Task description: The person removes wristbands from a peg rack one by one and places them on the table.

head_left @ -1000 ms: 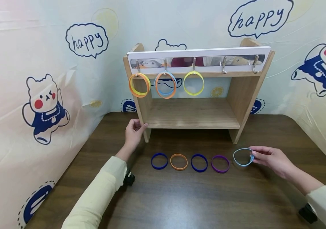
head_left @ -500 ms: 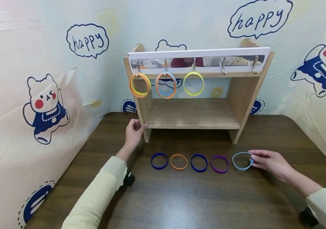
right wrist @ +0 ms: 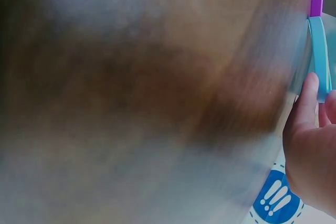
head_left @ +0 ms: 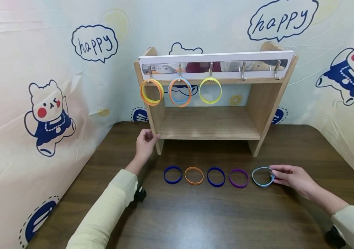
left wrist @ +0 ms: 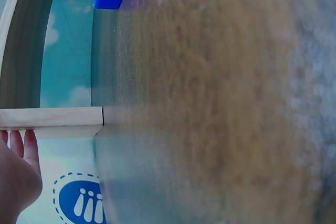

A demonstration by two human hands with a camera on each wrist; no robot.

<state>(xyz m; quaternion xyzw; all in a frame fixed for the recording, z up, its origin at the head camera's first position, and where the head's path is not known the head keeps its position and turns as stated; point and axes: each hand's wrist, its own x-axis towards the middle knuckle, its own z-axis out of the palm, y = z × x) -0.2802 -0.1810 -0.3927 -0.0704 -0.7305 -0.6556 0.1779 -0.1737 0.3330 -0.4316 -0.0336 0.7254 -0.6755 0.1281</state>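
My left hand (head_left: 145, 147) grips the left side panel of a small wooden shelf (head_left: 209, 124), thumb at its front edge. The left wrist view shows the fingertips (left wrist: 31, 142) against that panel (left wrist: 58, 117). On the right, my right hand (head_left: 296, 178) pinches the right side of a light blue silicone wristband (head_left: 262, 186) between thumb and fingers, low over the table. This band is the right end of a row with a purple wristband (head_left: 239, 186), a dark blue one (head_left: 216, 185), an orange one (head_left: 194, 183) and another dark blue wristband (head_left: 173, 182).
A white hook rail (head_left: 226, 76) crosses the shelf's top. Orange and yellow bands hang on its left hook, light blue and orange on the second, and a yellow wristband (head_left: 210, 102) on the third. The two right hooks (head_left: 243, 71) hold no bands. Printed cloth (head_left: 102, 86) surrounds the table.
My right hand has come down slightly, bringing the light blue wristband lower and flatter beside the purple one. The left hand keeps its grip on the shelf.
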